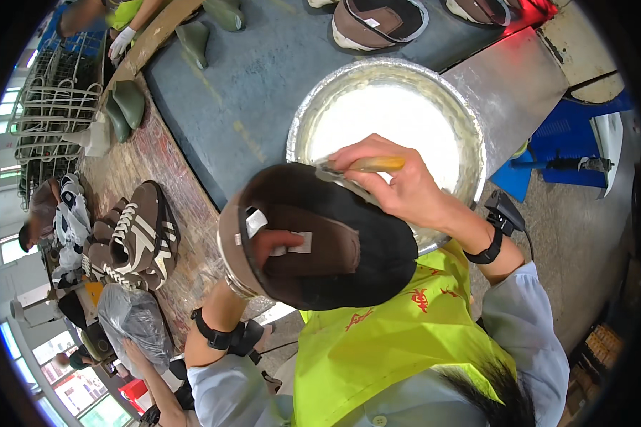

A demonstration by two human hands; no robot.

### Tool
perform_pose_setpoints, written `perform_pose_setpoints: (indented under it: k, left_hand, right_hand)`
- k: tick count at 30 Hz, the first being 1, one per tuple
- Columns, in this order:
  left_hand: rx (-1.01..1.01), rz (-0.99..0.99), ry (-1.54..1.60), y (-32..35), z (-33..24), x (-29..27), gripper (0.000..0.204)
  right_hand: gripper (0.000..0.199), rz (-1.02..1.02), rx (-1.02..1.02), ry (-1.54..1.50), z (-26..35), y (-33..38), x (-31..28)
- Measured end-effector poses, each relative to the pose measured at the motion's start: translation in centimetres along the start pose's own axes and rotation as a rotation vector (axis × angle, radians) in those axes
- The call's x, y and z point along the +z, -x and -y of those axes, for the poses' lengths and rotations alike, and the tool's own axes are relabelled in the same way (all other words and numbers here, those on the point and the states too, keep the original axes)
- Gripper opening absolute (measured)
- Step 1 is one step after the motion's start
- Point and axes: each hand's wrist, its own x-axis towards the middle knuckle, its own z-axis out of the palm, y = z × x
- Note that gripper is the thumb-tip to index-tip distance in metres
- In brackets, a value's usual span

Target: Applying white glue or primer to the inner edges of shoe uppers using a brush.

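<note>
Close to the camera is a brown and black shoe upper (381, 245), its open underside facing up and white labels inside. My left hand (272, 243) grips it at the left, thumb inside and the other fingers mostly hidden behind it. My right hand (399, 188) is closed round the yellowish handle of a brush (377, 164). The brush's head is at the upper's far edge; whether its bristles touch there I cannot tell. Just beyond is a wide metal bowl (295, 121) holding a bright white substance, partly covered by my right hand and the upper.
More shoe uppers (360, 32) lie at the table's (206, 107) far side. Green shoe lasts (129, 103) stand at the left, near brown sneakers (139, 231) and a clear plastic bag (132, 320). A co-worker's gloved hand (121, 44) is at the far left, another co-worker's arm (153, 381) at the lower left.
</note>
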Motion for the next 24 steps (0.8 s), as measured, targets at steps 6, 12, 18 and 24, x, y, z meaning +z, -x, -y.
perform_pose_setpoints:
  k: [6, 12, 18, 24]
  left_hand:
    - [-0.105, 0.028, -0.143, -0.6, -0.9, -2.0, 0.027]
    - [0.272, -0.353, -0.309, 1.5, -2.2, -2.2, 0.020]
    - [0.127, -0.686, -0.743, 0.4, -5.2, 1.3, 0.030]
    - [0.018, -0.810, -0.716, 0.9, -2.3, 3.1, 0.034]
  right_hand:
    - [0.017, 0.108, -0.165, 0.166, 0.2, -0.9, -1.1]
    - [0.015, 0.103, -0.039, 0.304, -0.8, 2.6, -1.6]
    - [0.012, -0.282, 0.591, -0.146, -1.1, 5.0, 2.1]
    - [0.021, -0.247, 0.948, -0.644, -1.1, 4.6, 1.4]
